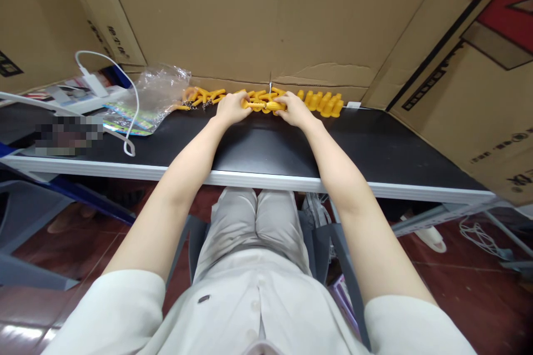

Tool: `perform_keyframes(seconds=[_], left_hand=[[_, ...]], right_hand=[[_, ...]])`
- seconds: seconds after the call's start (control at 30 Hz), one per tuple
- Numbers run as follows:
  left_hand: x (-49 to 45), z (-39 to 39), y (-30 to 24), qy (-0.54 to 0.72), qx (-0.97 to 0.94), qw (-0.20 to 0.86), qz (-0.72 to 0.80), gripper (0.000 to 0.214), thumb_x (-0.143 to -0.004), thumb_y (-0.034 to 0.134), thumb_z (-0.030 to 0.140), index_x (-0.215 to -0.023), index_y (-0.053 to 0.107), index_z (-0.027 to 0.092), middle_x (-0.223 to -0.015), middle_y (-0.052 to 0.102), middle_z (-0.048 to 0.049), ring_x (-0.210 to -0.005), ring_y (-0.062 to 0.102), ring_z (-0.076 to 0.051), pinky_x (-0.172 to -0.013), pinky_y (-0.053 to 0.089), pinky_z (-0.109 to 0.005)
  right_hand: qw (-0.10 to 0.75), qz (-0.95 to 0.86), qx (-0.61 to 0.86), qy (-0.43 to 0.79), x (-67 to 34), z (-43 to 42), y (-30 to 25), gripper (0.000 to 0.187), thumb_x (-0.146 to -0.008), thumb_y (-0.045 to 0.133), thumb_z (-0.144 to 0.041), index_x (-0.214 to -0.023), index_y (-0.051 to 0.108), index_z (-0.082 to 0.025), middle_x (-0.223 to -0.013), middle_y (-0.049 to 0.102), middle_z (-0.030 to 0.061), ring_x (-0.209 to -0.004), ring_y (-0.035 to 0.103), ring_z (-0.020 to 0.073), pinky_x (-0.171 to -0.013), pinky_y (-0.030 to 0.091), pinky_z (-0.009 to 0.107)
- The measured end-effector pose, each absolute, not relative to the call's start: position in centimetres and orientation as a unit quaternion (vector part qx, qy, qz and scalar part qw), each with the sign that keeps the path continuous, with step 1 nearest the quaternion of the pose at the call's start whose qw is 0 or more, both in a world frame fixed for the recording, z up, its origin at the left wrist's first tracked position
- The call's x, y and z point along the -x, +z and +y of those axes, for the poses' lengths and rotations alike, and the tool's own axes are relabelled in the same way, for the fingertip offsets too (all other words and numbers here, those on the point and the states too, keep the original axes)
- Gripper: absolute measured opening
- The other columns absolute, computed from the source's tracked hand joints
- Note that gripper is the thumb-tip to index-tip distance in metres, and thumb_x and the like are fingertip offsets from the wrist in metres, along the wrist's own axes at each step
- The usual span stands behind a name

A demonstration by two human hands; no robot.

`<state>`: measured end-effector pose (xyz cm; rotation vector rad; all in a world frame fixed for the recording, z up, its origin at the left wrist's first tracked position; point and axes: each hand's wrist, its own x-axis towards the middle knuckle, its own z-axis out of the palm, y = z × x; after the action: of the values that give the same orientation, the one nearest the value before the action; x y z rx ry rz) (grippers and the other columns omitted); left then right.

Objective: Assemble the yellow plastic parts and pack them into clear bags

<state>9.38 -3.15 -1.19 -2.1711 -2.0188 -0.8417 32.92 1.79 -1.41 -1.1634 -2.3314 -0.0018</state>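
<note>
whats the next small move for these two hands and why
Perhaps draw the left hand and right hand slightly toward the front edge: both pinch yellow plastic close to other yellow parts, while black tabletop stretches before them.

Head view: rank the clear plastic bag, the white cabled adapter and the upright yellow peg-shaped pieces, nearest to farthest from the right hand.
1. Upright yellow peg-shaped pieces, just right of the right hand.
2. Clear plastic bag, well to its left.
3. White cabled adapter, farther left.
</note>
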Motion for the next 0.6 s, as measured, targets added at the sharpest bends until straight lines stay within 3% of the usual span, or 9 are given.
perform_keyframes(seconds=[0.4, 0.6], left_hand=[[-9.0, -2.2, -1.9, -0.307, 0.712, 0.029, -0.631, 0.034, -0.087, 0.069, 0.031, -0.12, 0.077, 0.027, -0.11, 0.081, -0.01, -0.115, 0.069, -0.036, -0.098, 0.054, -0.042], [-9.1, -2.6, -1.4, -0.301, 0.705, 0.025, -0.642, 0.034, -0.091, 0.067, 0.031, -0.124, 0.075, 0.025, -0.111, 0.08, -0.0115, -0.115, 0.071, -0.036, -0.098, 0.053, -0.042]], right_hand=[[0.258, -0.869, 0.421, 0.042, -32.2, 0.3, -0.8, 0.043, -0.098, 0.074, -0.039, -0.136, 0.077, -0.019, -0.133, 0.066, 0.0168, -0.132, 0.066, 0.0348, -0.12, 0.047, 0.057], [0.312, -0.834, 0.438, 0.126, -32.7, 0.6, -0.3, 0.055, -0.088, 0.081, -0.036, -0.138, 0.067, -0.019, -0.136, 0.067, 0.0154, -0.117, 0.07, 0.0287, -0.105, 0.06, 0.05]])
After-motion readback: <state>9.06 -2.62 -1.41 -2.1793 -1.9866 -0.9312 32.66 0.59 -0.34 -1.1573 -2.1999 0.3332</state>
